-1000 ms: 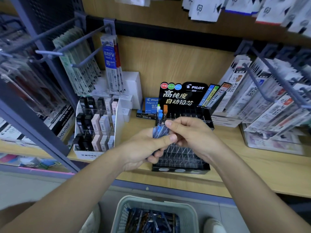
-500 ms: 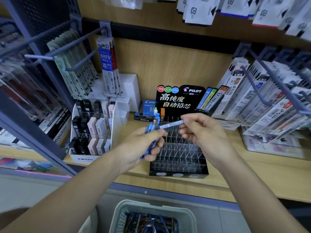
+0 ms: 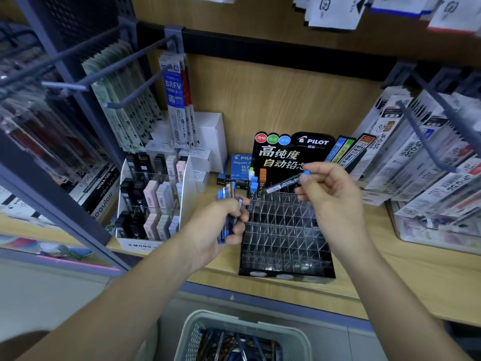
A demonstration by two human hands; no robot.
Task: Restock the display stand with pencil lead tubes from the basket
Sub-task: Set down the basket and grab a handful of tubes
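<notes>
At centre frame the right hand [image 3: 335, 201] pinched one lead tube [image 3: 286, 182], tilted above the display stand [image 3: 283, 230]; the left hand [image 3: 213, 227] gripped a bundle of tubes [image 3: 227, 194] beside it. Entering slanted, the tube might snag a divider; the bundle might slip.

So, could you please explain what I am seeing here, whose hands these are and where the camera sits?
There is no machine: a person works bare-handed, and the single picture comes from a camera worn on their head, looking down. The left hand grips a bundle of blue-capped pencil lead tubes; the right hand pinches one dark tube with a blue cap above the black Pilot display stand with clear slots, which stands on the wooden shelf. A few tubes stand in its back row. A pale plastic basket with more tubes sits below.
</notes>
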